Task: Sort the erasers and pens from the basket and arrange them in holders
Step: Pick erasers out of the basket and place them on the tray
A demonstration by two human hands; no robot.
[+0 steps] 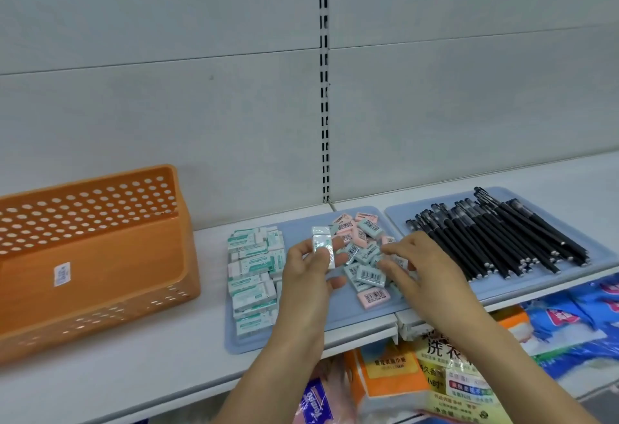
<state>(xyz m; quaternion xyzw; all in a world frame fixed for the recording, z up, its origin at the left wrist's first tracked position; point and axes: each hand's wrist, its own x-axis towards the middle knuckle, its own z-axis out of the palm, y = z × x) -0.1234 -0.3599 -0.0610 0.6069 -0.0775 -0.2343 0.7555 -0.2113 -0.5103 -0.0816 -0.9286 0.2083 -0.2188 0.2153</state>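
Clearances and obstructions on the shelf

The shelf (140, 366) has open surface between the orange basket (90, 256) at far left and the left tray (338, 326), and in front of both. The basket lies tipped with its opening facing forward. On the left tray, stacked white erasers (254, 276) fill the left side and loose pink and blue erasers (365, 256) crowd the right; the narrow gap between them is occupied by the left hand (308, 276). The right hand (418, 266) covers the seam to the right tray (536, 286), which is filled by black pens (502, 239). Overhead space is open up to the back wall (201, 105).
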